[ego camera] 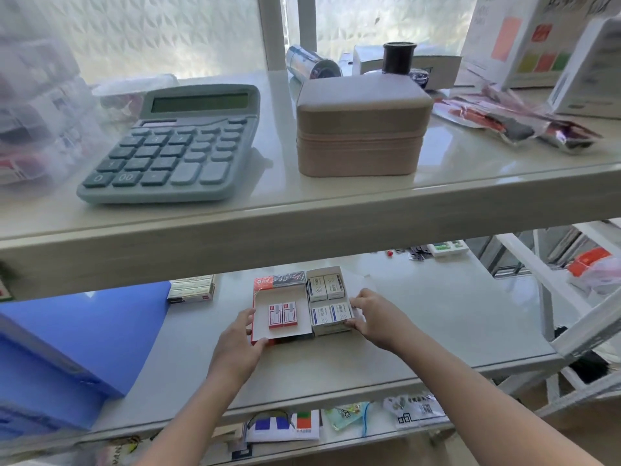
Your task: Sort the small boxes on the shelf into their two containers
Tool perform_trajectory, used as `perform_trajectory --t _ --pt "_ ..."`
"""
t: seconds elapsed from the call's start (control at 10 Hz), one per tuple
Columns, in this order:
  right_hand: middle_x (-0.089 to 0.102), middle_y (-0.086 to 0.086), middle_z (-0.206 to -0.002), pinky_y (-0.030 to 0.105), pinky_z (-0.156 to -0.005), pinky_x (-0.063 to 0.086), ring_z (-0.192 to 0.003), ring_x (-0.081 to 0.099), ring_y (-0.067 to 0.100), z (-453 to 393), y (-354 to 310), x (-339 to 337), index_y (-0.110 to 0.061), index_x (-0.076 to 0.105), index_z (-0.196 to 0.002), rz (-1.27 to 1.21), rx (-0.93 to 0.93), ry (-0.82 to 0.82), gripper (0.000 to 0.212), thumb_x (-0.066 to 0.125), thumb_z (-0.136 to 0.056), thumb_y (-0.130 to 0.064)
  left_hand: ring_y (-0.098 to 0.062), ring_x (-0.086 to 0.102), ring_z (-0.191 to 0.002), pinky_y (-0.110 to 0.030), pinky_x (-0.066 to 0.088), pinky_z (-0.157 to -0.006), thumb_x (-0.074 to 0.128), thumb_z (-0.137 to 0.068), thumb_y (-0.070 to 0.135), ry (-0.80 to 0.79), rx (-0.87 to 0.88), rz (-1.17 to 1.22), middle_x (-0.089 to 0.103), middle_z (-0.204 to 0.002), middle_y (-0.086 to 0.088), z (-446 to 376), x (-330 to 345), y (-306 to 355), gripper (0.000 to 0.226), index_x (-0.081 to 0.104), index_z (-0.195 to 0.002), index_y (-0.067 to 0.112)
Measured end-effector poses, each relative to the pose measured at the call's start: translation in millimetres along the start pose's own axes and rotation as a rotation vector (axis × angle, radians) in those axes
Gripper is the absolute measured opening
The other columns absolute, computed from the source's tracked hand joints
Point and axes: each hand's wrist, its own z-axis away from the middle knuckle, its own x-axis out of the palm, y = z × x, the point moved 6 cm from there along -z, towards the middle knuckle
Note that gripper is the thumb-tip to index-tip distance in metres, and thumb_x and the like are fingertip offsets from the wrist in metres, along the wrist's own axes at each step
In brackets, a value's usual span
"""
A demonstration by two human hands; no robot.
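Two open containers stand side by side on the middle shelf. The red-edged container (260,326) on the left holds two small red-and-white boxes (283,315). The grey container (331,328) on the right holds several small blue-and-white boxes (331,312). My left hand (243,341) grips the red container's left and front edge. My right hand (371,317) grips the grey container's right side at its near corner.
A blue folder (77,334) lies on the left of the same shelf, with a stack of small boxes (191,290) behind it. The upper shelf carries a calculator (174,146) and a beige zipped case (361,126). Packets lie on the shelf below.
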Motion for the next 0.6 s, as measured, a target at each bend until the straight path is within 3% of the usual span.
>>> perform_trajectory --t 0.3,0.4,0.5,0.6 --pt "0.051 0.001 -0.105 0.035 -0.083 0.050 -0.094 0.057 0.021 -3.2 -2.1 1.6 -0.023 0.060 -0.120 -0.005 0.034 -0.023 0.032 0.063 -0.089 -0.033 -0.015 0.059 -0.097 -0.038 0.054 -0.087 0.074 -0.081 0.015 -0.012 -0.023 0.007 0.063 -0.122 -0.003 -1.8 -2.0 1.5 0.057 0.047 -0.130 0.024" --pt "0.052 0.001 -0.113 0.039 -0.091 0.049 -0.101 0.058 0.021 8.8 -5.1 -2.9 -0.023 0.053 -0.129 -0.082 0.078 -0.030 0.043 0.062 -0.089 -0.035 -0.018 0.051 -0.118 -0.036 0.044 -0.098 0.073 -0.083 0.014 -0.027 -0.005 0.028 0.053 -0.129 0.003 11.7 -8.5 12.3 0.061 0.041 -0.134 0.021" --pt "0.057 -0.003 -0.117 0.029 -0.086 0.050 -0.098 0.058 0.009 39.5 -6.1 -26.3 -0.017 0.048 -0.135 -0.200 0.111 0.130 0.051 0.064 -0.089 -0.032 -0.013 0.050 -0.122 -0.036 0.044 -0.102 0.067 -0.086 0.011 0.126 0.108 0.109 0.051 -0.131 0.004 46.8 -39.2 33.1 0.056 0.043 -0.134 0.026" --pt "0.069 -0.011 -0.093 0.023 -0.071 0.053 -0.082 0.063 0.006 90.3 -28.1 -82.6 -0.021 0.067 -0.107 -0.338 0.020 0.479 0.019 0.063 -0.090 -0.018 -0.008 0.063 -0.099 -0.023 0.050 -0.086 0.056 -0.092 0.008 0.406 0.331 0.268 0.066 -0.109 0.010 103.6 -98.0 73.1 0.028 0.063 -0.110 0.028"
